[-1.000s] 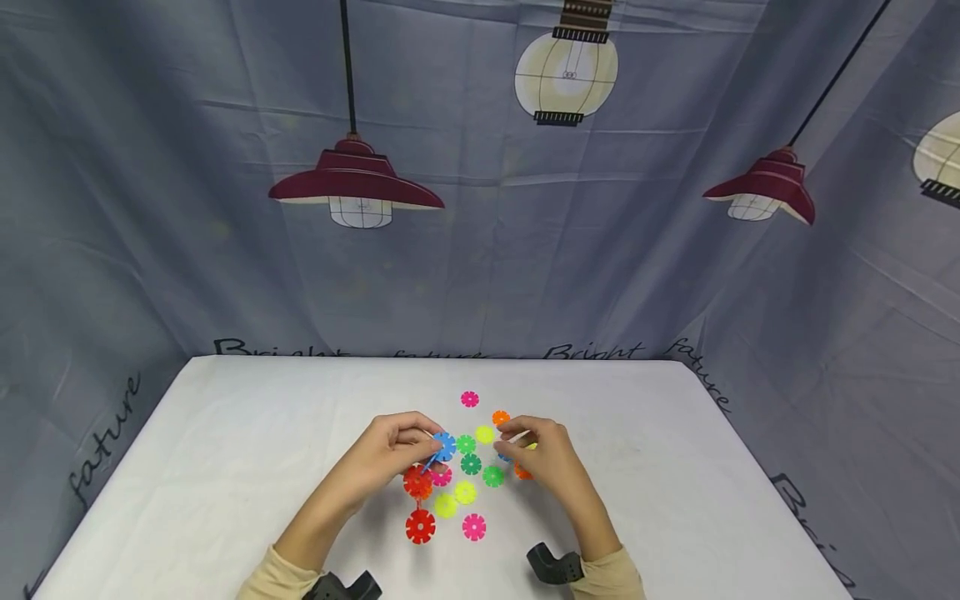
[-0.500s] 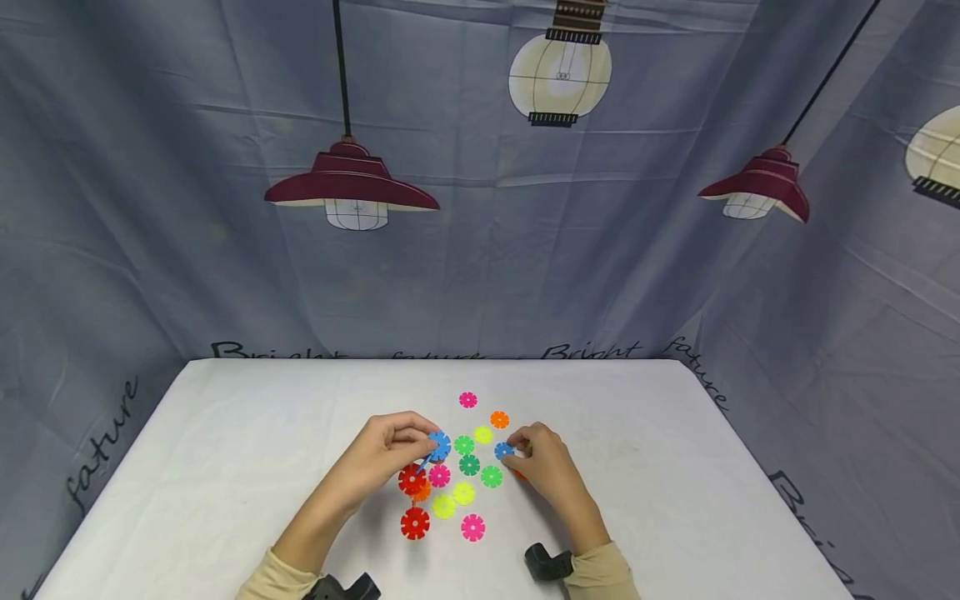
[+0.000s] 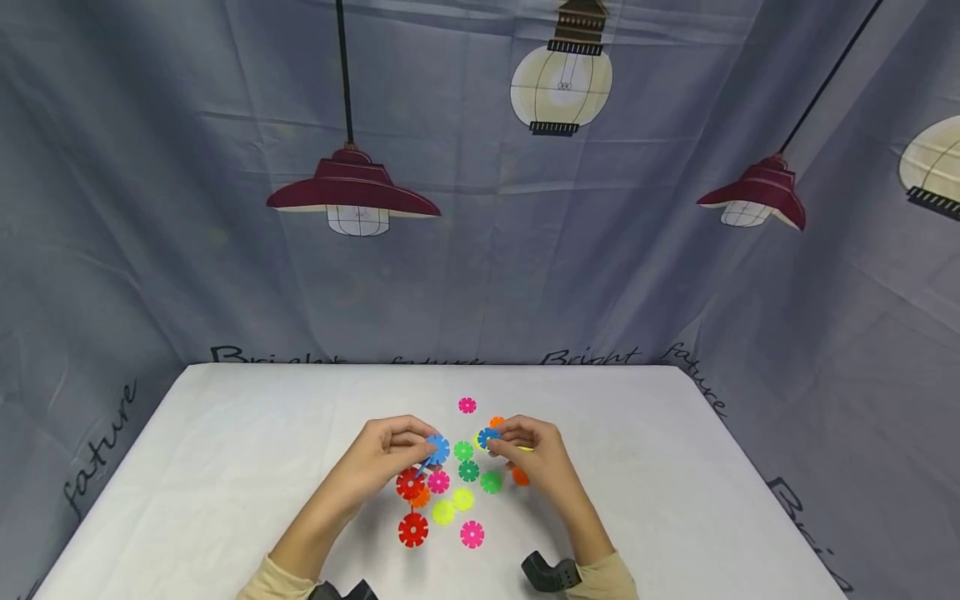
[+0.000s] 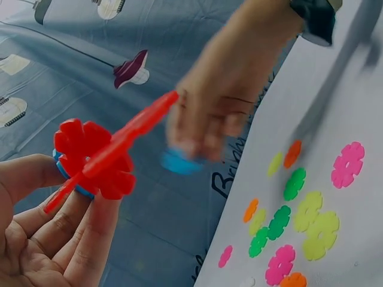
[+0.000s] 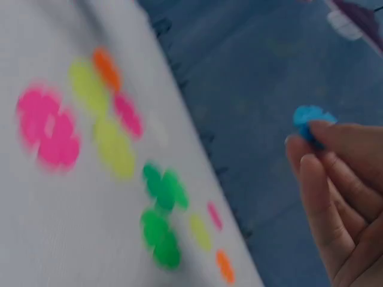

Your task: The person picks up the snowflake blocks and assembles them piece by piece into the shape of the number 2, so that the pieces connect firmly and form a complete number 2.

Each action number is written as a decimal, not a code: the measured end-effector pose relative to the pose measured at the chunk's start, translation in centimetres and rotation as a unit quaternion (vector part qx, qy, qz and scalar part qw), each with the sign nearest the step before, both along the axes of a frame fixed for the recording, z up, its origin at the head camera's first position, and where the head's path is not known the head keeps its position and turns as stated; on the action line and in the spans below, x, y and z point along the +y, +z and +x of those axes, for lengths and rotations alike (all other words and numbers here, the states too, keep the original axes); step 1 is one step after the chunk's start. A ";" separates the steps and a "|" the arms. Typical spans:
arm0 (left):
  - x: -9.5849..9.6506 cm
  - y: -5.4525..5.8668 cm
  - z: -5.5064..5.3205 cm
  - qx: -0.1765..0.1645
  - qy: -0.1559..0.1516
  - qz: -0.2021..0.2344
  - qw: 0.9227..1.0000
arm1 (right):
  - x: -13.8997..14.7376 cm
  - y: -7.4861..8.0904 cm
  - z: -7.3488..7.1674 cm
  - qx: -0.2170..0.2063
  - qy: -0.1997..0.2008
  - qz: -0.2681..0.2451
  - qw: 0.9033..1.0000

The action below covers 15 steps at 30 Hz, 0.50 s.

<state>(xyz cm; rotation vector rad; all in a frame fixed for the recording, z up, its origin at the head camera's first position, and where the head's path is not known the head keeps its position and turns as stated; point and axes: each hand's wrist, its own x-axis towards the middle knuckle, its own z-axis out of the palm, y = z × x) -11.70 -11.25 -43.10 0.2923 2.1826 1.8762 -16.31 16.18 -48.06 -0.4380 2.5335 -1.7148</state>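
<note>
My left hand point(image 3: 390, 450) pinches a joined group of notched plastic discs. A blue disc point(image 3: 438, 451) is at the fingertips, and red discs point(image 3: 411, 483) hang below it in the head view. Up close in the left wrist view, one red disc point(image 4: 72, 142) faces the camera and another red piece point(image 4: 128, 133) stands edge-on across it. Between thumb and fingers, my right hand point(image 3: 531, 446) holds a single blue disc point(image 3: 487, 438), raised off the table. That disc is apart from the left hand's group. Fingers partly cover both blue discs.
Loose discs lie on the white table point(image 3: 247, 467) between and below the hands: green point(image 3: 468, 472), yellow point(image 3: 463, 499), pink point(image 3: 472, 534) and orange point(image 3: 521, 477). A farther pink disc point(image 3: 467, 405) lies toward the back edge. A printed grey curtain point(image 3: 480, 275) hangs behind.
My right hand reached down to a blue disc on the table, pinched it, and lifted it leftward toward the left hand. The left hand stays nearly still with its joined discs.
</note>
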 end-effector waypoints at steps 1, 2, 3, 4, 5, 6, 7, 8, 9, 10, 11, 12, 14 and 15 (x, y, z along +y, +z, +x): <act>0.0 0.0 0.0 0.000 -0.002 0.002 1.000 | -0.2 0.5 0.2 0.003 0.015 -0.032 0.999; 0.0 0.0 0.1 0.000 -0.003 0.003 1.000 | -0.5 1.0 0.5 0.013 0.029 -0.053 0.998; 0.0 0.0 0.1 0.001 -0.005 0.005 1.000 | -0.8 1.4 0.8 0.023 0.044 -0.069 0.996; 0.0 0.1 0.1 0.002 -0.007 0.007 1.000 | -1.1 1.8 1.1 0.032 0.055 -0.081 0.995; 0.0 0.1 0.1 0.003 -0.009 0.007 1.000 | -1.4 2.1 1.3 0.040 0.066 -0.089 0.993; 0.0 0.0 0.1 0.004 -0.011 0.008 1.000 | -1.7 2.3 1.6 0.046 0.076 -0.097 0.991; 0.0 0.0 0.2 0.004 -0.012 0.009 1.000 | -2.0 2.5 1.8 0.050 0.084 -0.100 0.990; 0.0 0.0 0.2 0.006 -0.014 0.010 1.000 | -2.2 2.6 2.0 0.051 0.089 -0.103 0.989; 0.0 0.0 0.2 0.006 -0.015 0.011 1.000 | -2.4 2.7 2.2 0.051 0.092 -0.105 0.989; 0.0 0.0 0.2 0.007 -0.016 0.011 1.000 | -2.6 2.8 2.4 0.050 0.094 -0.104 0.989; 0.0 0.0 0.3 0.006 -0.017 0.013 1.000 | -2.7 2.9 2.5 0.050 0.096 -0.102 0.989; 0.0 0.0 0.3 0.006 -0.018 0.015 1.000 | -2.8 2.9 2.6 0.049 0.095 -0.100 0.989; 0.1 0.1 0.3 0.006 -0.020 0.020 1.000 | -2.9 3.0 2.8 0.050 0.090 -0.095 0.990; 0.2 0.1 0.3 0.005 -0.021 0.022 1.000 | -2.9 3.1 2.9 0.050 0.088 -0.093 0.991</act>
